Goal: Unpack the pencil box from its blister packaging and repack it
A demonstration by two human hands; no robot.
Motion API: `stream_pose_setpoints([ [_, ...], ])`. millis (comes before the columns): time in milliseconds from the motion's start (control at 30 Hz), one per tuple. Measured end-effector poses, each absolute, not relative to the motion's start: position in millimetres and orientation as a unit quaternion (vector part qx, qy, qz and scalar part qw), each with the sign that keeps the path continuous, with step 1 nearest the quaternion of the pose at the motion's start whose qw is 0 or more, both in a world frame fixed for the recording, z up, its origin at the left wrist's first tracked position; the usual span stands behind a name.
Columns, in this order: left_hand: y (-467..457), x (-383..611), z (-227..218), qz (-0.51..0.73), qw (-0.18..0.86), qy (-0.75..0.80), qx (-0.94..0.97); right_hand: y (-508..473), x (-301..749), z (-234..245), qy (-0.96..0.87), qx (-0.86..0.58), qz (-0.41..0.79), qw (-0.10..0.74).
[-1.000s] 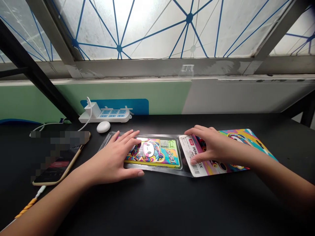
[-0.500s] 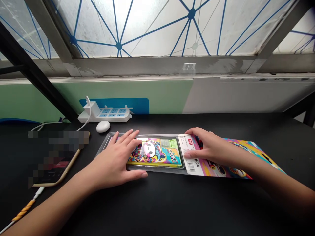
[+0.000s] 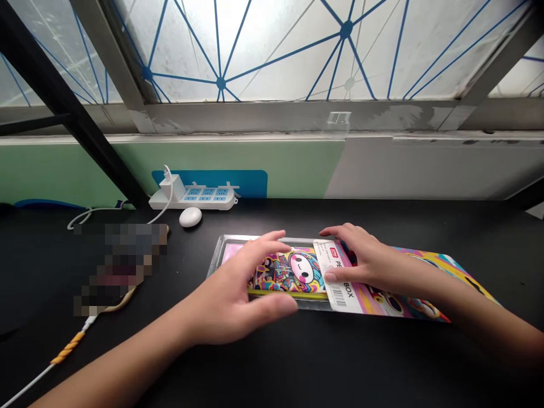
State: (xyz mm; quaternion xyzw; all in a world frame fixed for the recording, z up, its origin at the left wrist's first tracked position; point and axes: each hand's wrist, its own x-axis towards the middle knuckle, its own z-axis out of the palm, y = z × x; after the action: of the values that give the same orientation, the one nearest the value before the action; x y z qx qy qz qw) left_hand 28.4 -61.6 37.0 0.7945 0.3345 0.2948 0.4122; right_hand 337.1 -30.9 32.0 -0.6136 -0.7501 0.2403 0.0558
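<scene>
A cartoon-printed pencil box [image 3: 304, 269] lies in a clear plastic tray [image 3: 216, 258] on the black table. Its right part is inside a colourful cardboard sleeve [image 3: 346, 289], whose white label shows "BOX" and a barcode. My left hand [image 3: 229, 294] is over the tray's left half, fingers apart, thumb along the near side; whether it touches the box I cannot tell. My right hand [image 3: 361, 255] holds the sleeve near its open end, thumb on the label and fingers at the far edge. My right forearm hides part of the sleeve.
A phone [image 3: 123, 272], partly blurred out, lies at the left with a cable [image 3: 68, 347] attached. At the back stand a white power strip [image 3: 204, 195] with a plugged-in charger [image 3: 172, 186] and a white oval case [image 3: 190, 217]. A window and wall rise behind the table.
The tray with the pencil box has slid right, farther into the sleeve, and its "SPORT" end is now covered. My left hand has moved right with it. The camera view has shifted slightly.
</scene>
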Motion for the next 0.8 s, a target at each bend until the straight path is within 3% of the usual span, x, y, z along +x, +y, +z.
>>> stream_pose_setpoints([
  [100,-51.4,17.8,36.3,0.488,0.467,0.295,0.676,-30.8,338.2,32.8,-0.749,-0.613,0.244,0.048],
  [233,-24.4,3.2,28.8,0.627,0.414,0.356,0.556,-31.6,339.1,32.4,-0.747,-0.613,0.254,0.045],
  [433,-11.0,7.6,14.0,0.642,0.480,0.420,0.426,-33.0,337.2,32.6,-0.754,-0.614,0.227,0.051],
  [800,-14.3,8.4,16.8,0.658,0.484,0.399,0.416,-22.5,302.5,34.3,-0.777,-0.594,0.206,0.023],
])
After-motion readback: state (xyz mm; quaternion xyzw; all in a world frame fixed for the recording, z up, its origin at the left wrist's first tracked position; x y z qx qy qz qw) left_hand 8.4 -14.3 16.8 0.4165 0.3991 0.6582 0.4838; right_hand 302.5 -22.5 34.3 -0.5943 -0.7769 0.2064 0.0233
